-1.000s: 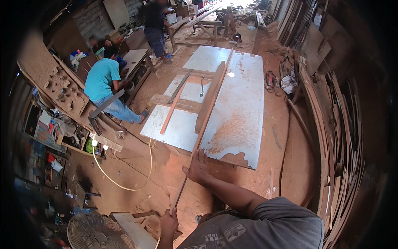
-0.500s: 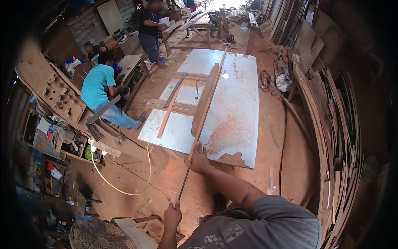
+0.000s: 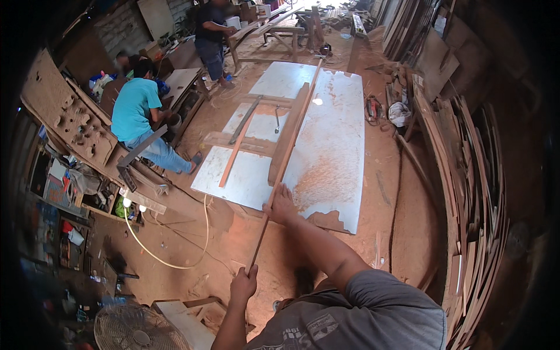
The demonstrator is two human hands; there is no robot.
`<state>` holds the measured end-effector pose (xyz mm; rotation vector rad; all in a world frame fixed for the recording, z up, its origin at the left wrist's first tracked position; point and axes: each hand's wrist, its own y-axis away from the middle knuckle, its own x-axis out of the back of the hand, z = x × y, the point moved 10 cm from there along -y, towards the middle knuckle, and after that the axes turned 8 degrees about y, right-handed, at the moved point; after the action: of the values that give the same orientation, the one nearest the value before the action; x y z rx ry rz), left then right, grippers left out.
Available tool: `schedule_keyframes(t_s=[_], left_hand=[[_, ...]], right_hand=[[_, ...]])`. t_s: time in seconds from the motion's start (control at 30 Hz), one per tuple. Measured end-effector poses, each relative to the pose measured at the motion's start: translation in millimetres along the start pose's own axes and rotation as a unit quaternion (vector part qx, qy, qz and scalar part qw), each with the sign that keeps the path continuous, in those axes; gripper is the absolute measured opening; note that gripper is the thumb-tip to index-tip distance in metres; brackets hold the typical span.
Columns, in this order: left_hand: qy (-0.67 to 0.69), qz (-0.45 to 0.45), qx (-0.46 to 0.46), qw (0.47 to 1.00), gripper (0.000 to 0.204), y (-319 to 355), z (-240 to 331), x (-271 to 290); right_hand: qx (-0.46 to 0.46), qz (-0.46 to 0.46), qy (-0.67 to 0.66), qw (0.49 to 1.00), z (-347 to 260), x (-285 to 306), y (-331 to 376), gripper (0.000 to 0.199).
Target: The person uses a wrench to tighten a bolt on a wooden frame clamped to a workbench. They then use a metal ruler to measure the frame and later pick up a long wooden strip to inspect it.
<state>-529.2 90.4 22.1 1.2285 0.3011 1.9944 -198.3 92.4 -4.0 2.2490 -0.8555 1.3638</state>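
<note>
A long, thin wooden strip (image 3: 260, 240) runs from my hands away across a white-topped worktable (image 3: 334, 134). My left hand (image 3: 244, 284) is closed around its near end, off the table. Further up, at the table's near edge, my right hand (image 3: 282, 205) grips the strip, thumb on its left side and fingers by the tabletop. A thicker wooden plank (image 3: 288, 135) lies along the strip's left side. To its left are a dark metal bar (image 3: 245, 119), an orange-brown wood strip (image 3: 235, 156) and a metal wrench (image 3: 277, 119).
Sawdust covers part of the tabletop. Stacked boards (image 3: 466, 210) line the right side, and a fan (image 3: 137, 329) stands at lower left. A yellow cable (image 3: 157, 256) crosses the floor. One person in turquoise (image 3: 134, 114) crouches at left; another (image 3: 211, 41) stands at the back.
My right hand has shifted slightly up and left, and my left hand has risen a little, both still on the strip. The whole view has shifted slightly.
</note>
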Motion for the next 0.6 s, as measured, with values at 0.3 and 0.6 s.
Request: schedule_keyframes(t_s=[0.3, 0.6], left_hand=[[0.070, -0.051, -0.065, 0.994, 0.090, -11, -55, -2], [0.030, -0.015, 0.002, 0.999, 0.060, 84, -104, 22]], right_hand=[[0.018, 0.037, -0.020, 0.999, 13, 13, -23, 0.102], [0.011, 0.019, -0.011, 1.000, 37, 15, -49, 0.111]])
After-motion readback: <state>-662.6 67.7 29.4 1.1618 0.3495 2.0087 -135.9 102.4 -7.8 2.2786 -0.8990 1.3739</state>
